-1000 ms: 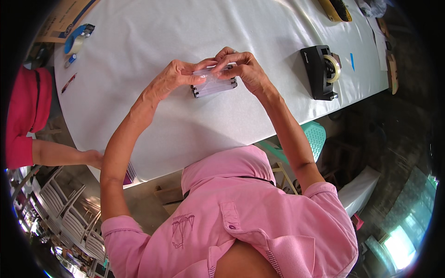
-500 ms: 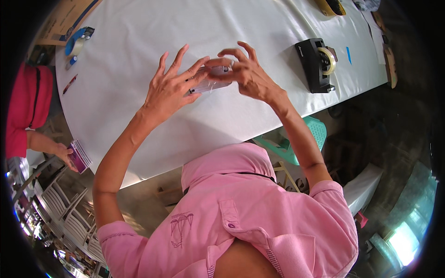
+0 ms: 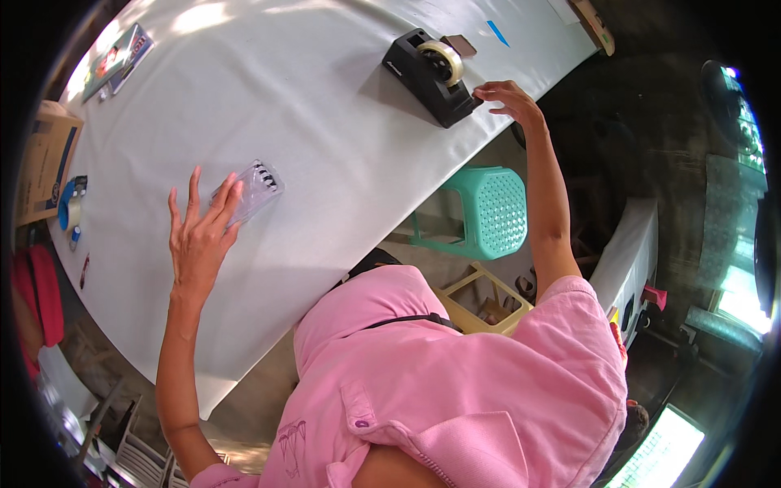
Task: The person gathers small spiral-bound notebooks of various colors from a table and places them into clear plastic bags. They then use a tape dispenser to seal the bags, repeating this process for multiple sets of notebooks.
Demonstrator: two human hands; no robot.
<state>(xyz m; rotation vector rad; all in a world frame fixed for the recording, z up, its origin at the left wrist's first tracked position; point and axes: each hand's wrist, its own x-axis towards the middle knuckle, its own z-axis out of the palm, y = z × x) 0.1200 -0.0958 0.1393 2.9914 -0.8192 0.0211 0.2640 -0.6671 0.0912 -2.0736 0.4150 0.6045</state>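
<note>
My left hand [image 3: 203,241] holds a clear plastic package [image 3: 254,193] by its near left side, low over the white-covered table. Its thumb and index finger lie along the package while the other fingers stretch out apart. Several black pieces show inside the package at its far end. Off to the right, my right hand [image 3: 506,98] is at the cutter end of a black tape dispenser [image 3: 423,80], fingertips closed against it. A roll of clear tape [image 3: 442,63] sits in the dispenser. Whatever is between those fingertips is too small to make out.
A white-covered table [image 3: 325,171] spans the view. At its left stand a cardboard box [image 3: 47,163], blue tape [image 3: 68,207] and a pen [image 3: 85,271]. A blue strip [image 3: 498,33] lies far right. Below the near edge are a green stool [image 3: 488,211] and a yellowish frame [image 3: 480,301].
My right hand has left the package and reached right to the tape dispenser. My left hand keeps the package. The view has turned, and the person's hand with the purple pack is out of sight.
</note>
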